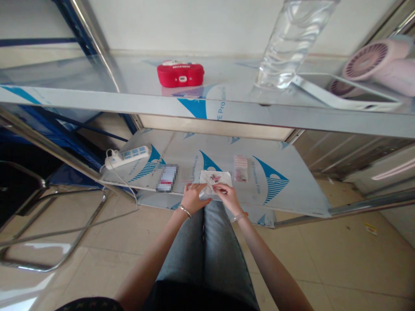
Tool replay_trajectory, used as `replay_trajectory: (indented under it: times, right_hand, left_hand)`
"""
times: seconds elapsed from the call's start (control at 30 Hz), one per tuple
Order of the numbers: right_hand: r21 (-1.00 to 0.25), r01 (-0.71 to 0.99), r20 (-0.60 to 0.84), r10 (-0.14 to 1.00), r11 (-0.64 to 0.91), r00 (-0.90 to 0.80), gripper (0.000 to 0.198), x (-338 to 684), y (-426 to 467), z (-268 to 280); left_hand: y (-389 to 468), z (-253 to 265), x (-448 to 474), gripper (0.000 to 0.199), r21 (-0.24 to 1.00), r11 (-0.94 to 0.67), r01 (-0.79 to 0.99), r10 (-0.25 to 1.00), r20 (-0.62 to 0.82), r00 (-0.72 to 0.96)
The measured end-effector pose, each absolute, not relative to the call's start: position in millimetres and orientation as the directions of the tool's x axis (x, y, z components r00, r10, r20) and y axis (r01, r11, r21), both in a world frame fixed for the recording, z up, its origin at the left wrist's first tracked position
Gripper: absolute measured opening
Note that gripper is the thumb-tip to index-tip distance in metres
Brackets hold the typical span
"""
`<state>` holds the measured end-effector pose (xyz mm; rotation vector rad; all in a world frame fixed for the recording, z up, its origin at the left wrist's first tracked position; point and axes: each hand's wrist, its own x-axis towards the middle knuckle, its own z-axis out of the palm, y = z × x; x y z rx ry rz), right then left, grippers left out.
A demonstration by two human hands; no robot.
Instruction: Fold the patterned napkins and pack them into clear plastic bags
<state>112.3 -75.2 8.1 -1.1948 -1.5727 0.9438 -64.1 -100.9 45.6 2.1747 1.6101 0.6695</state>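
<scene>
On the lower shelf's front edge, above my knees, lies a small white soft packet [223, 176] with a reddish print, perhaps a pack of tissues. My left hand [193, 198] grips its left and near side, thumb along the near edge. My right hand [228, 196] is closed over the packet's middle, with thumb and fingertips pinched on its surface. What lies between those fingertips is too small to make out. To the left lies a phone [167, 177] with a blurred-out screen. A small clear packet with pink stripes [241, 168] lies to the right.
A white power strip [128, 156] with a trailing cable sits at the lower shelf's left. The upper shelf [136, 96] juts out above, bearing a red case [180, 74], a water bottle [285, 47], a white frame-like stand [343, 101] and a pink fan [369, 60]. A metal-framed chair [94, 216] stands left.
</scene>
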Motion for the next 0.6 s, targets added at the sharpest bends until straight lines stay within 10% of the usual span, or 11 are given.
replay_trajectory:
  times: [0.27,0.6]
  right_hand:
    - [-0.682,0.692,0.336,0.942,0.236,0.01,0.02,147,-27,-38]
    - [-0.52,0.818,0.28,0.954,0.246,-0.109,0.014,135,-38,-62]
  left_hand:
    - [-86,46,-75,0.039,0.807,-0.178,0.564,0.982,0.179,0.054]
    - [-78,23,-74,0.044,0.885,-0.116,0.451,0.993,0.109,0.041]
